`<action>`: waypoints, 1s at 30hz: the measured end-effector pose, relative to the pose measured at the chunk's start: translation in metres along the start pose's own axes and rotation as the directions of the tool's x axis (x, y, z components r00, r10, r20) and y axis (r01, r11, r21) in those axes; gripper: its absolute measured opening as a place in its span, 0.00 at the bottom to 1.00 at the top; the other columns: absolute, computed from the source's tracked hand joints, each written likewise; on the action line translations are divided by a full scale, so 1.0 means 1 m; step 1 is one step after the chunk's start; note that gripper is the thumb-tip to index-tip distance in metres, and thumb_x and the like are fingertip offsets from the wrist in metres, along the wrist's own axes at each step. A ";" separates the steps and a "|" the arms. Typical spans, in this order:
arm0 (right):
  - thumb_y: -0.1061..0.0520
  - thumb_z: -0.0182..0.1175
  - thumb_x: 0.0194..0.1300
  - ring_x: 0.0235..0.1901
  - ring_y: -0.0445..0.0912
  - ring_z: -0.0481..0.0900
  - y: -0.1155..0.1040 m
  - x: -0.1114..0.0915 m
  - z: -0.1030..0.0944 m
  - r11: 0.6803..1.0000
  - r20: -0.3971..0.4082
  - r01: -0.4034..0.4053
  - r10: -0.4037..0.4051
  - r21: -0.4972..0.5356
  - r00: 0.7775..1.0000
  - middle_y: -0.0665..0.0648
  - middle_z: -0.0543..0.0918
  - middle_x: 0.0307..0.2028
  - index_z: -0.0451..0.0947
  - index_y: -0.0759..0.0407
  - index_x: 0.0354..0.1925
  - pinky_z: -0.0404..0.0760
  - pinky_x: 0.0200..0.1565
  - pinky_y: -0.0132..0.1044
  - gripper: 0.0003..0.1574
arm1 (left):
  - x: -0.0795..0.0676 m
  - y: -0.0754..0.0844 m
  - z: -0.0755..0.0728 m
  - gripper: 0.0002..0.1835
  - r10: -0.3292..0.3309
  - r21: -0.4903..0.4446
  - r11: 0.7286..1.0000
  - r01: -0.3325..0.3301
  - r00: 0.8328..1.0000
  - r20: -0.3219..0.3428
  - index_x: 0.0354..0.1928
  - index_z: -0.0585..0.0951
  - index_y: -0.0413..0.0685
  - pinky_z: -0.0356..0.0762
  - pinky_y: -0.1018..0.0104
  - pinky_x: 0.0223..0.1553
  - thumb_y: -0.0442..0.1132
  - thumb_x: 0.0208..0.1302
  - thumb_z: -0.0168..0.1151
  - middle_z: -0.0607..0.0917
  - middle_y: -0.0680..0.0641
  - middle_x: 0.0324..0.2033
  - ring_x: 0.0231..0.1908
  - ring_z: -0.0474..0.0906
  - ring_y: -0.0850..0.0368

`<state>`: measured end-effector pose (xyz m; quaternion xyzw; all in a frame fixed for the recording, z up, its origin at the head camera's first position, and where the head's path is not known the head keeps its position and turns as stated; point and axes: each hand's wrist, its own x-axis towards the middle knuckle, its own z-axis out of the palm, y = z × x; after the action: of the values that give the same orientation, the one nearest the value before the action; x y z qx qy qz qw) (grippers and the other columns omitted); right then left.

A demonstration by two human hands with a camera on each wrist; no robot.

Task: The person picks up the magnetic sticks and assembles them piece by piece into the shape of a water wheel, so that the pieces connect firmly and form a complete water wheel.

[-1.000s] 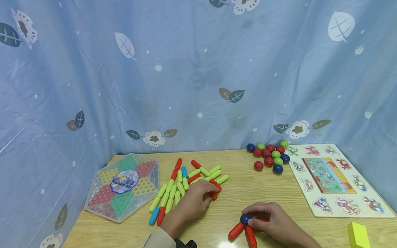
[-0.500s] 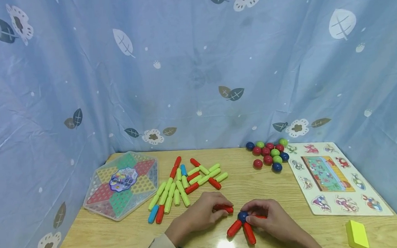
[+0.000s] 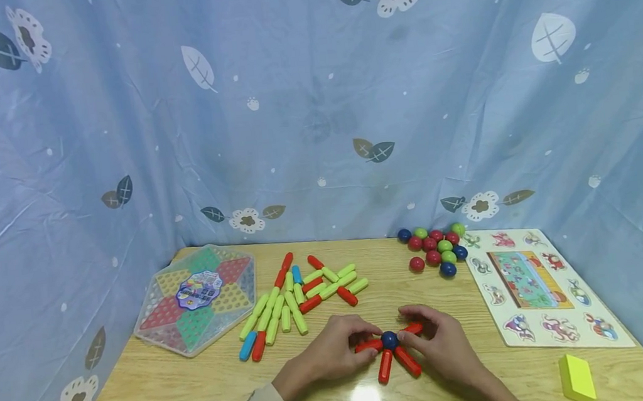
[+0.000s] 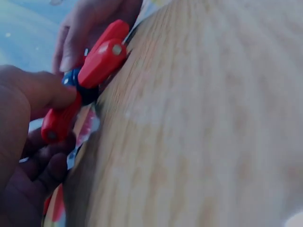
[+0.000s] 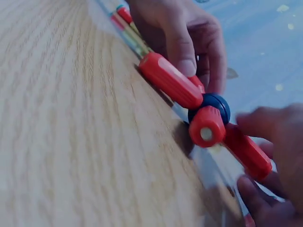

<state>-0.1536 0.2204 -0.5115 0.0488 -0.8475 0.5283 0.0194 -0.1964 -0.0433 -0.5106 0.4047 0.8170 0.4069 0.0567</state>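
Observation:
A dark blue ball (image 3: 389,340) sits low over the wooden table with several red rods fanned out from it. My left hand (image 3: 339,348) pinches one red rod (image 3: 369,346), whose inner end meets the ball's left side. On the other side my right hand (image 3: 445,346) grips another red rod (image 3: 413,328), its thumb close against the ball. Two more red rods, a near one (image 3: 385,366) and one to its right (image 3: 408,362), point towards me. Pale round metal ends show on the free rods (image 5: 206,134) in the right wrist view.
Loose green, red and blue rods (image 3: 285,310) lie at the left middle. Beyond them is a hexagonal board game box (image 3: 230,308). Coloured balls (image 3: 434,258) cluster at the back, beside a picture puzzle board (image 3: 499,331). A yellow block (image 3: 578,380) stands at the right front.
My left hand has brought a red rod from the pile to the blue ball's left side. The ball and its rods have turned and shifted slightly away from me with the right hand.

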 end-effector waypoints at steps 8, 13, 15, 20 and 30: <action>0.53 0.78 0.69 0.29 0.38 0.83 -0.014 -0.011 -0.009 0.993 -0.199 -0.067 0.046 -0.098 0.979 0.49 0.89 0.31 0.87 0.53 0.37 0.82 0.35 0.29 0.08 | 0.001 0.005 0.008 0.12 -0.076 0.007 0.997 0.077 0.995 -0.068 0.53 0.91 0.46 0.79 0.78 0.36 0.35 0.70 0.73 0.85 0.61 0.36 0.34 0.77 0.74; 0.51 0.80 0.66 0.31 0.36 0.84 -0.013 -0.015 -0.003 0.997 0.027 -0.008 0.011 -0.082 1.000 0.47 0.89 0.35 0.88 0.51 0.43 0.84 0.36 0.30 0.11 | 0.002 0.007 0.012 0.09 -0.109 0.001 0.994 0.110 0.988 -0.106 0.49 0.92 0.46 0.79 0.78 0.36 0.37 0.70 0.74 0.86 0.60 0.35 0.33 0.77 0.75; 0.52 0.81 0.65 0.34 0.36 0.85 -0.010 -0.015 0.001 0.996 0.042 0.027 -0.024 -0.082 0.999 0.47 0.89 0.37 0.88 0.50 0.46 0.85 0.37 0.30 0.14 | 0.002 0.008 0.013 0.08 -0.108 0.010 0.994 0.110 0.988 -0.111 0.48 0.93 0.46 0.79 0.78 0.35 0.37 0.69 0.75 0.87 0.60 0.35 0.33 0.77 0.75; 0.58 0.81 0.63 0.37 0.36 0.85 -0.004 -0.016 0.008 0.996 0.005 0.076 -0.076 -0.049 0.997 0.46 0.90 0.38 0.88 0.48 0.47 0.85 0.39 0.30 0.16 | 0.000 0.012 0.014 0.09 -0.105 0.011 0.994 0.107 0.989 -0.104 0.47 0.92 0.45 0.80 0.78 0.36 0.38 0.67 0.77 0.88 0.59 0.35 0.33 0.79 0.75; 0.57 0.78 0.68 0.36 0.36 0.85 0.006 -0.014 0.003 0.991 0.030 0.129 -0.128 -0.027 0.991 0.46 0.92 0.39 0.90 0.48 0.47 0.84 0.39 0.30 0.10 | -0.004 0.005 0.005 0.15 -0.092 -0.153 0.985 0.085 0.995 -0.040 0.53 0.92 0.46 0.86 0.74 0.45 0.46 0.70 0.78 0.93 0.56 0.41 0.40 0.85 0.74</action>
<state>-0.1404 0.2214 -0.5189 0.1104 -0.8503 0.5128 0.0423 -0.1883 -0.0417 -0.5113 0.3529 0.8021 0.4740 0.0861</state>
